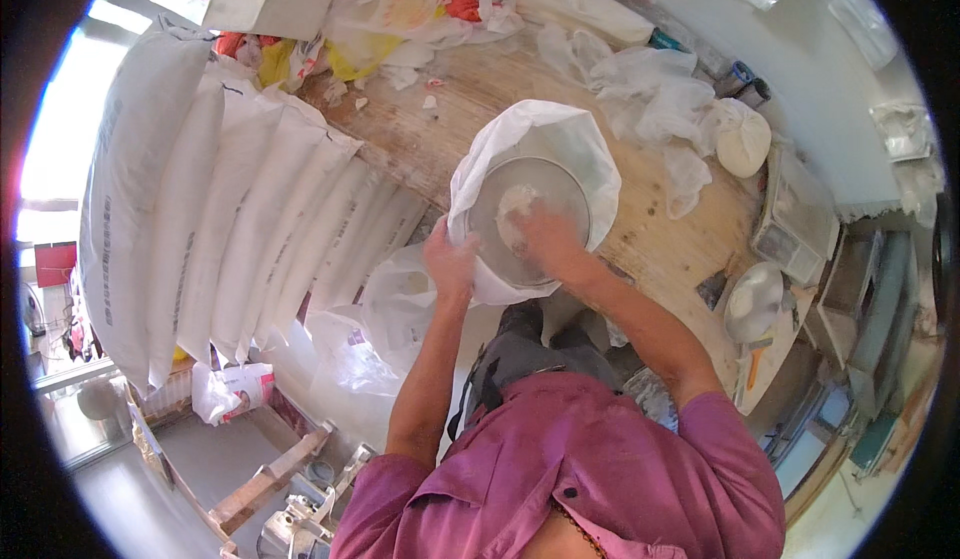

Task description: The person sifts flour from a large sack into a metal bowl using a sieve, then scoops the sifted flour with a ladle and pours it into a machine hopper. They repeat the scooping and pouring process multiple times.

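A round metal sieve (558, 191) sits inside the mouth of an open white bag (530, 119), whose edges are folded outward around it. A small heap of white powder (515, 199) lies on the mesh. At the near left, my left hand (450, 259) is closed on the sieve's rim, with the bag's edge beside it. My right hand (548, 239) is over the mesh at the powder, smeared by motion, so its finger shape does not show.
Full white sacks (200, 229) are stacked at the left. The wooden table (660, 239) bears crumpled plastic bags (650, 89) at the far right, a tied white bag (742, 139), a clear plastic box (795, 221) and a metal bowl (754, 301). A wooden-framed machine (300, 499) stands at the lower left.
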The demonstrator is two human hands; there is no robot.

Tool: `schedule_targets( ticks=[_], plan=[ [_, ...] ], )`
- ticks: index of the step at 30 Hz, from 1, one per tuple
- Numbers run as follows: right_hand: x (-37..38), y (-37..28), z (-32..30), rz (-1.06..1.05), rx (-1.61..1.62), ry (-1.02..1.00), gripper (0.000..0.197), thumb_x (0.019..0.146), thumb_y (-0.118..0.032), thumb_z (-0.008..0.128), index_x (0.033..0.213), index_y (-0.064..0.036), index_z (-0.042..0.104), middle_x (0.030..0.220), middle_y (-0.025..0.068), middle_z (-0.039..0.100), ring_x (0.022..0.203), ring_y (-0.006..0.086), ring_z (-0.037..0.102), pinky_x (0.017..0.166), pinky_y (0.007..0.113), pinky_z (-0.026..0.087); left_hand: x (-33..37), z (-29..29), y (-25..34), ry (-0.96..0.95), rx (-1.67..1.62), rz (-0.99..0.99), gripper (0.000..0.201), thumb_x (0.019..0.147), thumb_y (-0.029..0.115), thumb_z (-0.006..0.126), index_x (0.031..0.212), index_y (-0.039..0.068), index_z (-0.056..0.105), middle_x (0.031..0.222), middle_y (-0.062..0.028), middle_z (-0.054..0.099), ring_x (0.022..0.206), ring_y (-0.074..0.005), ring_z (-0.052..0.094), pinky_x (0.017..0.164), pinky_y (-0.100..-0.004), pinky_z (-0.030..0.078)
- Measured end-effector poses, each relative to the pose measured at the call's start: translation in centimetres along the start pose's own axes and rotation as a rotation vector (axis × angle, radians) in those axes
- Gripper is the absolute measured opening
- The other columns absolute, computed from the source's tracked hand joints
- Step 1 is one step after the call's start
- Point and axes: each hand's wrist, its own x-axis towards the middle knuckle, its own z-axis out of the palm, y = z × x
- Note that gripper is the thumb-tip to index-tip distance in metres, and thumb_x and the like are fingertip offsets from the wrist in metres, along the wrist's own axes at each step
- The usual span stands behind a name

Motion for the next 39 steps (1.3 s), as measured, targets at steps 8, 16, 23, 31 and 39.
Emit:
schedule_targets(
  ticks=[8,16,23,31,39],
  plan=[
    [2.6,1.9,1.1,-0.164,-0.122,0.195,0.025,0.086,-0.011,0.052,0.107,-0.0036,0.062,0.11,0.0238,0.058,0.098,0.0387,0.063,0.084,0.046,0.052,1.1,-0.3,-2.7,0.019,-0.188,-0.13,0.039,0.068,-0.002,0.061,0.107,-0.003,0.062,0.09,-0.007,0.065,0.081,-0.0152,0.059,0.077,-0.0294,0.047],
    [4.1,1.7,2.1,-0.168,0.022,0.267,0.02,0.081,-0.007,0.055,0.099,-0.0032,0.063,0.106,0.0214,0.058,0.097,0.0392,0.061,0.081,0.046,0.052,0.3,0.6,-2.3,0.009,-0.43,-0.154,0.038,0.07,-0.004,0.058,0.108,-0.002,0.061,0.094,-0.0036,0.063,0.084,-0.0134,0.057,0.079,-0.0272,0.045],
    [-1.0,-0.2,-2.2,-0.173,0.025,-0.006,0.014,0.082,-0.009,0.055,0.09,-0.0012,0.063,0.107,0.0241,0.059,0.095,0.0393,0.062,0.08,0.048,0.05,0.6,0.0,-2.6,0.055,-0.264,-0.094,0.038,0.068,-0.003,0.059,0.107,-0.004,0.062,0.091,-0.0058,0.064,0.084,-0.0136,0.057,0.078,-0.0285,0.046],
    [3.3,3.4,1.2,-0.174,0.262,0.051,0.015,0.082,-0.009,0.053,0.091,0.0012,0.059,0.093,0.0284,0.059,0.087,0.0446,0.059,0.076,0.05,0.048,0.3,0.1,-1.3,0.021,-0.331,-0.162,0.037,0.07,-0.005,0.059,0.107,-0.003,0.062,0.091,-0.0047,0.064,0.082,-0.0125,0.057,0.076,-0.0277,0.046],
    [4.3,2.0,-0.3,-0.017,0.187,0.198,0.028,0.086,-0.009,0.052,0.11,0.0033,0.057,0.108,0.0284,0.054,0.103,0.0451,0.054,0.088,0.05,0.044,0.4,0.9,-1.8,0.016,-0.461,-0.196,0.038,0.07,-0.008,0.058,0.108,-0.003,0.062,0.089,-0.0013,0.061,0.079,-0.0115,0.056,0.074,-0.0257,0.045]
  ],
)
